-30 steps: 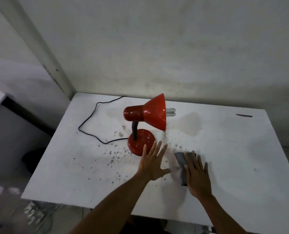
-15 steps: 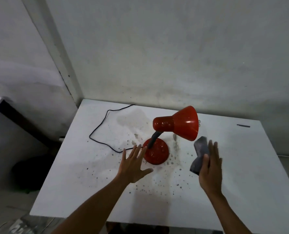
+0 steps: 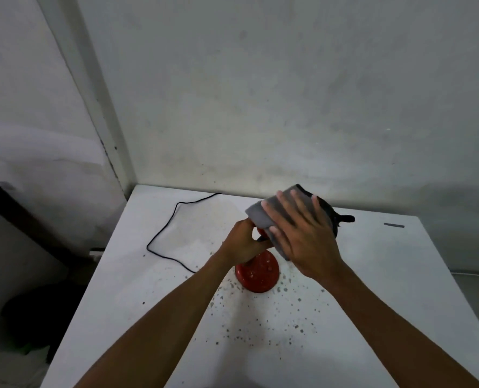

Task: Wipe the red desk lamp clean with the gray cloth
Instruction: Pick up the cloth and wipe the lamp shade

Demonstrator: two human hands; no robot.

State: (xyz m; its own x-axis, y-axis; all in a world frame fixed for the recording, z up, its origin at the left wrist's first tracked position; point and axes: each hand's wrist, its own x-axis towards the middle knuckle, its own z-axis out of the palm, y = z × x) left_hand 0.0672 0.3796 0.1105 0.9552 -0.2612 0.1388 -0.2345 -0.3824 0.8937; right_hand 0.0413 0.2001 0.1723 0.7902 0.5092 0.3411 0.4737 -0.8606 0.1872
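Observation:
The red desk lamp (image 3: pixel 258 274) stands on the white table (image 3: pixel 373 317); its round speckled base shows, while its shade is almost wholly hidden under the cloth and my hands. My left hand (image 3: pixel 242 243) grips the lamp's neck just above the base, fingers curled round it. My right hand (image 3: pixel 302 236) lies flat with straight fingers on the gray cloth (image 3: pixel 260 212), pressing it onto the top of the shade. A dark edge of the shade pokes out to the right of my right hand.
The lamp's black cord (image 3: pixel 168 233) loops over the table's left part toward the back wall. Dark crumbs and specks (image 3: pixel 260 326) are scattered in front of the base. A small dark strip (image 3: pixel 394 226) lies at the back right. A wall corner stands left.
My left hand went from open beside the base to gripping the lamp's neck. My right hand carried the cloth up from beside the lamp onto the shade. The camera came closer.

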